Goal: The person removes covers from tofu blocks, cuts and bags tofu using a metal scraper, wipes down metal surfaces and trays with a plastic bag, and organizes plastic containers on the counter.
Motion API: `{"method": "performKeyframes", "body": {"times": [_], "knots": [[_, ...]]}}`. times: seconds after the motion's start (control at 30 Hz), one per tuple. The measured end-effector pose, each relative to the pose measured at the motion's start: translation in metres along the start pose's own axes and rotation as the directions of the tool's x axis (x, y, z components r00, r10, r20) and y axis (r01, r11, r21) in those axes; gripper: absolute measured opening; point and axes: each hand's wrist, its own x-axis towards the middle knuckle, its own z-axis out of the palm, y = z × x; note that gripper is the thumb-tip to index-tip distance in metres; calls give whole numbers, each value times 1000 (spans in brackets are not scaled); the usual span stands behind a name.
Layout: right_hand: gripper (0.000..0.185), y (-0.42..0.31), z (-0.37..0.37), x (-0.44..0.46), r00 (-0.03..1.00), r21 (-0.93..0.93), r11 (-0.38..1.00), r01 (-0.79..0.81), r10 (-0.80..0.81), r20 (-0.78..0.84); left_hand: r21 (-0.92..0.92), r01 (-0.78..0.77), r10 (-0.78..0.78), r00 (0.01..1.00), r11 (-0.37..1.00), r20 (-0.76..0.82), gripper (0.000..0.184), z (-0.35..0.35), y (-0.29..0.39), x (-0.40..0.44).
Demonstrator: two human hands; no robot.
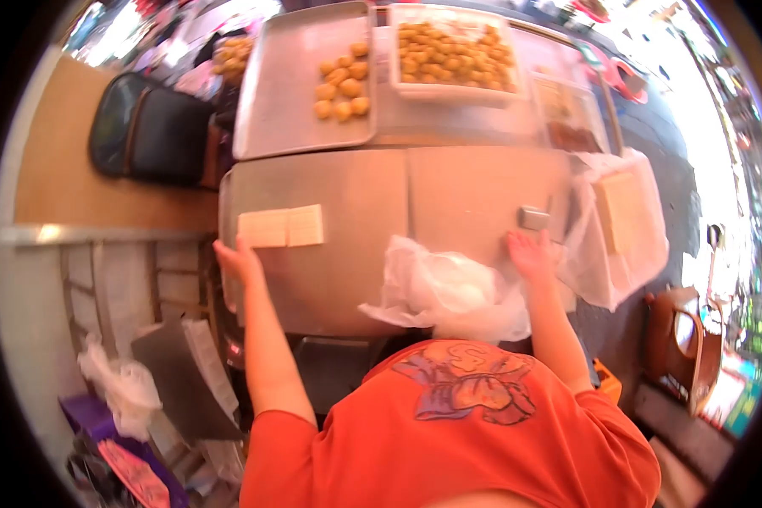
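My left hand is at the left edge of the metal work table, fingers stretched out and nothing in them. Right above it lie two pale, flat square pieces, side by side; their kind is unclear. My right hand rests with fingers apart on the right part of the table. Just beyond its fingertips is a small grey block-like object, and whether they touch is hard to tell. Between my arms, at the near edge, sits a crumpled white plastic bag, its contents hidden.
Behind the table, a metal tray bears several golden round balls. Beside it a white tray is heaped with more. A plastic bag hangs at the right edge. A black chair stands left.
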Motion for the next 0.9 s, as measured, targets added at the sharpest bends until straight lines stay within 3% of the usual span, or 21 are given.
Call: {"method": "performKeyframes", "body": {"times": [0.07,0.17,0.27,0.3,0.33,0.37,0.43,0.53,0.63,0.67,0.7,0.73,0.8,0.9], "knots": [[86,1,6,1,997,-39,998,54,-51,61,74,106,-114,988,992,102,67,12,-13,7],[67,-2,18,3,991,-104,991,86,-95,-93,66,179,-189,951,982,245,65,12,5,11],[42,-11,8,32,973,-153,986,68,-99,-208,56,-19,-10,883,998,470,55,25,-7,18],[26,-12,3,36,981,-154,975,160,-175,-84,-63,40,-5,881,997,473,47,27,-7,18],[18,-10,-3,46,916,-138,909,393,-375,139,-107,-7,46,930,994,364,43,30,-7,12],[14,-10,3,38,830,-186,815,549,-505,236,-33,-23,34,920,999,390,42,15,17,9],[19,-1,42,-14,673,-161,693,703,-575,466,-33,-4,18,910,999,413,41,-2,43,5],[18,20,81,-78,695,-262,744,615,-355,625,-1,-2,2,899,1000,438,44,-16,57,5],[17,53,95,-95,765,-550,709,441,23,644,-10,-10,13,909,1000,417,49,-8,42,13],[17,72,104,-107,798,-664,606,438,79,597,-79,82,-41,905,994,424,50,-6,37,15],[18,84,108,-103,859,-843,353,406,168,484,-148,173,-94,896,974,433,51,-5,34,16],[17,105,109,-106,843,-851,318,417,214,494,-215,262,-144,883,941,446,53,-4,31,18],[22,136,107,-90,755,-844,364,393,396,522,-285,426,-228,816,859,531,52,-4,32,21],[29,175,108,-75,738,-849,447,283,464,490,-306,537,-249,729,786,638,50,-5,25,28]]}}
